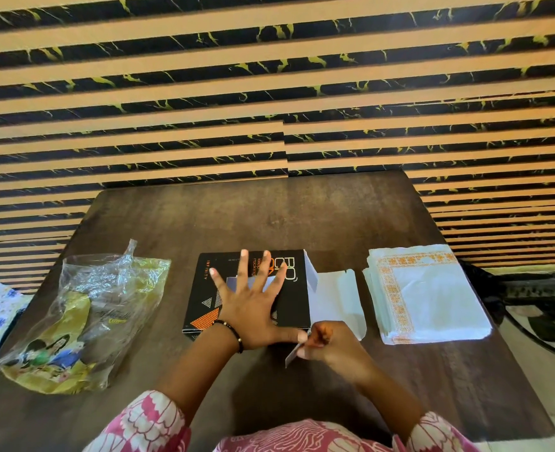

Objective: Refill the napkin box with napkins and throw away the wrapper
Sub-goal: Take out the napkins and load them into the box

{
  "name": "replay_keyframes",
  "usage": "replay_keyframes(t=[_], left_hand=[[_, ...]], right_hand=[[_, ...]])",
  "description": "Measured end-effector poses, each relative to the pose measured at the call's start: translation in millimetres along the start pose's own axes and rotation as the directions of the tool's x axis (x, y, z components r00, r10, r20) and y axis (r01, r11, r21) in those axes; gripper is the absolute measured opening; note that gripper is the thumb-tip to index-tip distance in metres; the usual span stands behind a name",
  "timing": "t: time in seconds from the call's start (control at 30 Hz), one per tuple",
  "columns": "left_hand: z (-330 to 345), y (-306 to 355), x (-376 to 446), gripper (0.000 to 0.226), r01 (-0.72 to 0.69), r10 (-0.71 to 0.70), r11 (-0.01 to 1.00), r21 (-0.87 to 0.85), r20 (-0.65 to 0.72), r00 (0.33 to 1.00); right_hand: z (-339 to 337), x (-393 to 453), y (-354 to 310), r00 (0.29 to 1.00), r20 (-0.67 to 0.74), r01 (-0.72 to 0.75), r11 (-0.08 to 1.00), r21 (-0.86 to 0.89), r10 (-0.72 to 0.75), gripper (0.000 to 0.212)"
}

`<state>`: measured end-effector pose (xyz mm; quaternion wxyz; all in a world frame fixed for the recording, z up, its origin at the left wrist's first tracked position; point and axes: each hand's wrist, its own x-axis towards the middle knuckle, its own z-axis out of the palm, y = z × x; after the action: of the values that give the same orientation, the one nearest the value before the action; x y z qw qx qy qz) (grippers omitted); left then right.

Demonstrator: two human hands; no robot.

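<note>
Left hand (251,308) presses flat, fingers spread, on the napkin box (247,290); right hand (330,345) pinches the box's near-right flap (294,353); napkins (428,293) lie just right of that pinch, nearer the right hand; wrapper (87,318) lies far left.

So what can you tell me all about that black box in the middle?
The black box looks like cardboard, with orange and grey triangles and pale lettering. It lies flat mid-table. Its right end is open, white flaps spread out. The left hand presses flat on top; the right hand pinches a flap at its near corner.
</note>
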<state>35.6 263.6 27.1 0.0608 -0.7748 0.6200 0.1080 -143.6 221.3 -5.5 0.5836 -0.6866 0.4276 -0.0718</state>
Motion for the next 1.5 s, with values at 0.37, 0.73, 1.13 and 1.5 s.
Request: replay_keyframes(t=[0.37,0.73,1.13,1.5], left_hand=[[-0.2,1.5,-3.5,0.128,-0.050,0.050,0.999,0.013,0.008,0.999],[2.1,-0.5,-3.0,0.123,-0.057,0.057,0.998,-0.023,-0.028,0.998],[3.6,-2.6,-1.9,0.123,-0.069,0.069,0.998,-0.002,-0.006,0.998],[1.2,-1.7,-3.7,0.121,-0.066,0.065,0.998,-0.003,-0.016,0.998]], right_hand=[[-29.4,22.5,-20.3,0.992,0.075,-0.111,0.980,0.167,0.100,0.013],[-35.7,79.8,-59.9,0.969,-0.174,-0.112,0.938,0.327,0.177,0.037],[-37.0,82.7,-61.1,0.999,0.019,-0.036,0.981,0.189,0.033,0.044],[-21.0,82.1,-57.5,1.000,-0.010,0.027,0.971,0.238,-0.026,0.043]])
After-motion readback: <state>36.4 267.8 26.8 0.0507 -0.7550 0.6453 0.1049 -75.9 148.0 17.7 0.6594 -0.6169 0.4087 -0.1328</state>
